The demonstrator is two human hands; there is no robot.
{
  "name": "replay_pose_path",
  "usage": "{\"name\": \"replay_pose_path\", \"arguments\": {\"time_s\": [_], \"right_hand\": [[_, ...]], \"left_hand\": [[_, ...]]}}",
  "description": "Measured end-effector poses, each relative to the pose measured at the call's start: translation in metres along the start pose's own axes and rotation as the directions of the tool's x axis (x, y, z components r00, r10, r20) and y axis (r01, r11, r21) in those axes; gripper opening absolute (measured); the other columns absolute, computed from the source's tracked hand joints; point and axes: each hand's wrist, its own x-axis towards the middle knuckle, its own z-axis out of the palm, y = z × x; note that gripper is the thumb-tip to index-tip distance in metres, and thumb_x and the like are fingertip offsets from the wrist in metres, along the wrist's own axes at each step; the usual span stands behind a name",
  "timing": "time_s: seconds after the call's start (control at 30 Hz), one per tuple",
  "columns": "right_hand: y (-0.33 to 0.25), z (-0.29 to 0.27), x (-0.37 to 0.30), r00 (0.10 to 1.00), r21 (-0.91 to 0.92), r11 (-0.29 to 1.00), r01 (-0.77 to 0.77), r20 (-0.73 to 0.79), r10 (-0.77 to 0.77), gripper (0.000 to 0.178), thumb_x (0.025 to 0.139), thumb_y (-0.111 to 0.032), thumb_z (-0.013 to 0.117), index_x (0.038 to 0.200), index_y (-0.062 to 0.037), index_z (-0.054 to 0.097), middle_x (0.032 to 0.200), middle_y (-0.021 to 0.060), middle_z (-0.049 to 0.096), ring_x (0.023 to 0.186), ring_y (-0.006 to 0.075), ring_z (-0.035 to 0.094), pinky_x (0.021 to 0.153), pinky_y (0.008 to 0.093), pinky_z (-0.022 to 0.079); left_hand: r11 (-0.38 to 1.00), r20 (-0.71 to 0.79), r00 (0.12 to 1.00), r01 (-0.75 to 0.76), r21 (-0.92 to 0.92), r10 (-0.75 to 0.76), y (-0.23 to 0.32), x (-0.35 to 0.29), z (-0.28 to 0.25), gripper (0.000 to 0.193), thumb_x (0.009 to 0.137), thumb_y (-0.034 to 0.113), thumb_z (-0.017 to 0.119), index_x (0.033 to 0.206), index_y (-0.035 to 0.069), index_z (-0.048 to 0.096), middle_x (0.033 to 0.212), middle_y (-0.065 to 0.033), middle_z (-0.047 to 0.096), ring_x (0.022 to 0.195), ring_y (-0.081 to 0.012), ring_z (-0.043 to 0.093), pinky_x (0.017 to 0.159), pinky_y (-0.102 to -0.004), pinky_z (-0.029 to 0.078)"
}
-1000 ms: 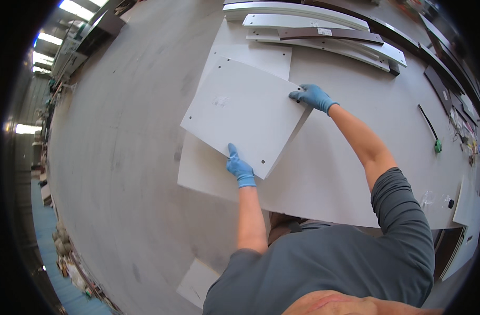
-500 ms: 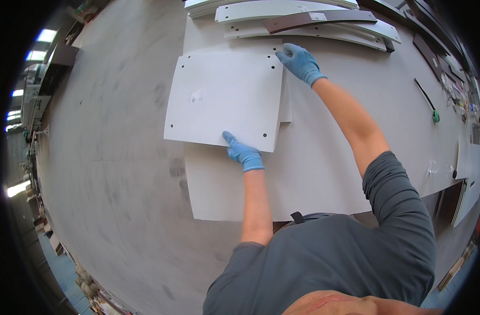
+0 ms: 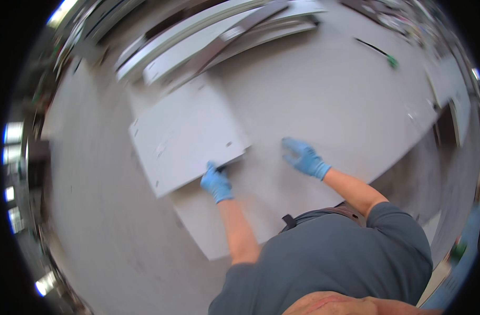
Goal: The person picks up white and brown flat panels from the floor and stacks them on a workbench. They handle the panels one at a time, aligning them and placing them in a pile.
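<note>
A white square panel (image 3: 187, 131) with small holes near its corners lies on other boards at the left of the table. My left hand (image 3: 217, 184), in a blue glove, is at the panel's near edge with its fingers closed. A small black object (image 3: 221, 169), too blurred to name, shows at those fingers. To the right, my right hand (image 3: 306, 158), gloved alike, hovers over the tabletop apart from the panel. Its fingers are spread, and nothing shows in them.
Behind the panel, long curved white boards (image 3: 192, 44) lie stacked with a dark brown strip (image 3: 226, 38) across them. A green tool with a black rod (image 3: 391, 61) rests at the far right of the large pale tabletop (image 3: 324, 94). Boards (image 3: 455, 100) stand past the right edge.
My right hand has left the panel's far right corner and come down nearer me. The view has swung right, and a black object now shows at my left fingers.
</note>
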Motion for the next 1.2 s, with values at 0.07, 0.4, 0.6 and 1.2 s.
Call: {"name": "replay_pose_path", "arguments": {"time_s": [0.07,0.4,0.6,1.2], "right_hand": [[-0.009,-0.005,-0.023,0.988,0.036,0.993,-0.113,0.107,0.109,0.045,0.094,-0.023,0.068,0.134,-0.0017,0.063,0.136,0.0218,0.064,0.123,0.0378,0.063,0.107,0.0447,0.05],[-0.024,-0.043,-0.102,0.964,0.253,0.935,-0.247,0.158,0.212,0.043,0.096,-0.028,0.062,0.132,-0.0035,0.064,0.139,0.0173,0.063,0.123,0.0374,0.062,0.107,0.0441,0.048],[0.004,-0.11,-0.193,0.968,0.268,0.931,-0.248,0.101,0.229,0.042,0.097,-0.028,0.06,0.131,-0.0037,0.065,0.138,0.0177,0.064,0.123,0.0374,0.062,0.106,0.0436,0.048],[0.214,-0.343,-0.547,0.596,0.359,0.615,-0.702,-0.176,0.783,0.043,0.096,-0.035,0.061,0.127,-0.0056,0.069,0.119,0.0199,0.072,0.112,0.0386,0.067,0.096,0.0441,0.052]], "left_hand": [[0.991,0.073,0.995,-0.074,0.115,0.066,0.005,0.006,-0.004,0.028,0.097,0.024,0.072,0.107,-0.003,0.072,0.103,-0.0109,0.073,0.091,-0.0252,0.068,0.073,-0.0452,0.059],[0.993,0.202,0.979,0.043,-0.107,-0.021,0.021,0.036,-0.003,0.043,0.1,0.018,0.064,0.129,-0.013,0.058,0.132,-0.0244,0.061,0.121,-0.0373,0.06,0.108,-0.0495,0.051],[0.952,0.072,0.974,-0.226,0.205,0.216,0.001,-0.075,0.019,0.046,0.103,0.026,0.06,0.141,0.0,0.059,0.15,-0.0224,0.05,0.137,-0.0334,0.052,0.111,-0.0414,0.048],[0.393,0.968,0.249,-0.895,0.213,0.042,-0.382,-0.544,0.198,0.078,0.093,0.02,0.072,0.156,-0.006,0.034,0.159,-0.022,0.041,0.137,-0.0324,0.05,0.113,-0.0411,0.041]]}}
